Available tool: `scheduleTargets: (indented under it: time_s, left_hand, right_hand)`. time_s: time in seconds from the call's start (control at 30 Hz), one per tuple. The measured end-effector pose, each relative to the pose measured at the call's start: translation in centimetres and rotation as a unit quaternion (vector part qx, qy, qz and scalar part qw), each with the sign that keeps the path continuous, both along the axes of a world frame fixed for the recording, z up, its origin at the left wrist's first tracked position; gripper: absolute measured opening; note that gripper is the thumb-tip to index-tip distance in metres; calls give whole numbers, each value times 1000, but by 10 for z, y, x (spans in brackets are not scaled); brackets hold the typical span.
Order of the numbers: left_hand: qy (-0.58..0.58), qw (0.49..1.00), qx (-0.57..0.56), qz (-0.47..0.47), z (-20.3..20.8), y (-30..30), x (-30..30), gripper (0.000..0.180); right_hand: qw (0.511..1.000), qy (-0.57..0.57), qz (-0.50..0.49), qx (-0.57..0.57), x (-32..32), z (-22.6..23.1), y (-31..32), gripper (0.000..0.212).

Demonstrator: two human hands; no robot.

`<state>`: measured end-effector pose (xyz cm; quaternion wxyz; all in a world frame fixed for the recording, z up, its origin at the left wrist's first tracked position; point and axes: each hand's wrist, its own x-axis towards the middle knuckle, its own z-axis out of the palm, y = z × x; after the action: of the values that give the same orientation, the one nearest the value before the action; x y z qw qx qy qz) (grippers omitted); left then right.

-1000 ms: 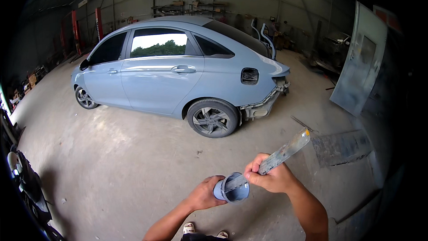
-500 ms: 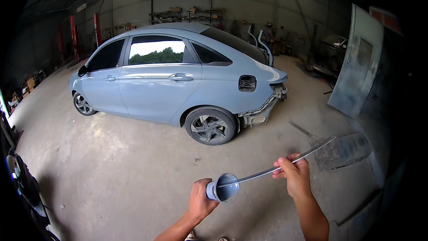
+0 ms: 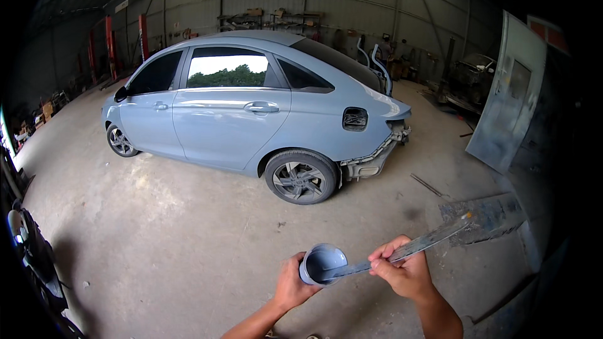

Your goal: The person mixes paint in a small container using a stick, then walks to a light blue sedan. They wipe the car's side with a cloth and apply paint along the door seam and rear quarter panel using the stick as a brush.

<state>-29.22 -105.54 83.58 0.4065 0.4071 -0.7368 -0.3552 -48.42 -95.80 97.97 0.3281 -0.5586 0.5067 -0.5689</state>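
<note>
My left hand (image 3: 294,284) is wrapped around a cup (image 3: 307,271), tilted so its mouth faces up toward me. Blue-grey paint coats the inside of the cup. In my right hand (image 3: 405,270) is a long flat stirring stick (image 3: 433,236), gripped between thumb and fingers partway along. The stick's lower end dips into the cup and is smeared with blue-grey paint; its upper end points away to the right and has a small orange spot.
A light blue car (image 3: 226,119) without its rear bumper stands ahead. On the right are an upright grey door (image 3: 507,91), a dark flat panel (image 3: 496,213) on the floor and thin rods (image 3: 427,184). Shelves (image 3: 295,20) line the back wall; dark equipment (image 3: 41,263) stands at left.
My right hand has moved down and left, nearer the cup. The stick has turned to show its flat face. The cup has shifted slightly right.
</note>
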Motion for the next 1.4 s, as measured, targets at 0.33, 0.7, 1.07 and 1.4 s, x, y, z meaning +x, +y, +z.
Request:
scheduleTargets:
  time_s: [0.33,0.7,1.07,1.4]
  left_hand:
    - [65,728,425,-534,-32,-36,23,71]
    - [-14,719,336,-608,0,-34,19,69]
    - [32,901,160,-401,17,-25,15,73]
    - [86,947,33,-306,-15,-22,-2,79]
  right_hand:
    - [975,-10,171,140,11,29,-31,17]
    - [980,23,176,89,22,30,-30,15]
    - [995,21,-79,64,-13,14,2,20]
    - [989,64,-130,-20,4,15,-9,24]
